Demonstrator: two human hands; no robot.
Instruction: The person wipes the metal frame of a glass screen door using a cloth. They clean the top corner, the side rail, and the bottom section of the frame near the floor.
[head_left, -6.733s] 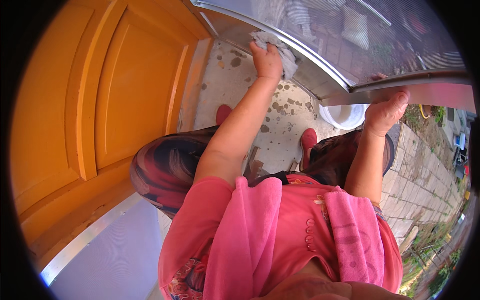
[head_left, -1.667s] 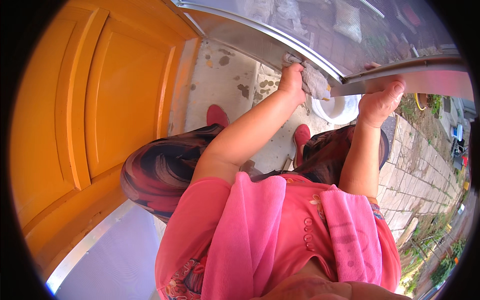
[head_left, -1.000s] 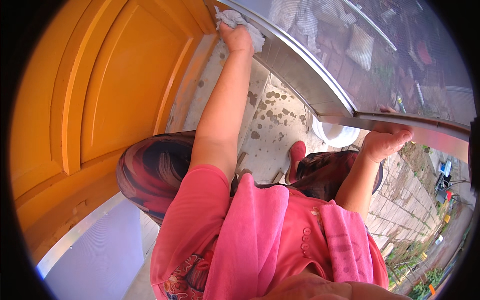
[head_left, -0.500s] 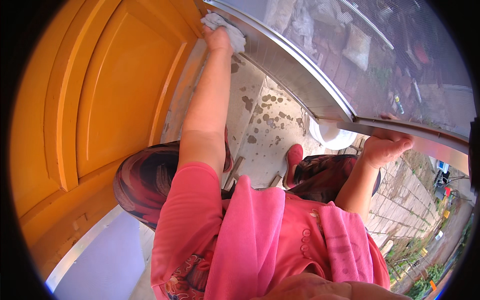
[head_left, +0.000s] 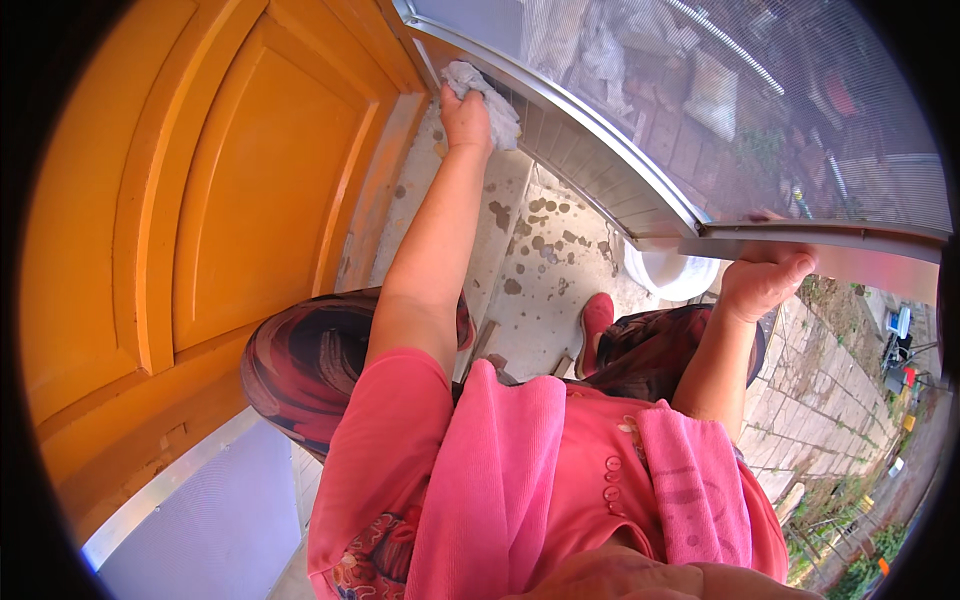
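My left hand (head_left: pixel 466 120) is closed on a crumpled grey-white cloth (head_left: pixel 492 104). The cloth lies against the metal lower panel (head_left: pixel 585 165) of a screen door (head_left: pixel 740 110), near the panel's far left end. Over at the right, my right hand (head_left: pixel 755 287) grips the door's metal frame edge (head_left: pixel 840 236). Its thumb is on the near side, and some fingertips show dimly through the mesh behind.
An orange wooden door (head_left: pixel 270 180) stands along my left. Dark wet spots mark the concrete floor (head_left: pixel 530 330) between my feet. A white bucket (head_left: pixel 668 272) is partly hidden under the screen door. Brick paving (head_left: pixel 815 385) lies to the right.
My left hand and the cloth have shifted a little to the right and nearer along the lower panel. My right hand keeps its hold on the frame edge.
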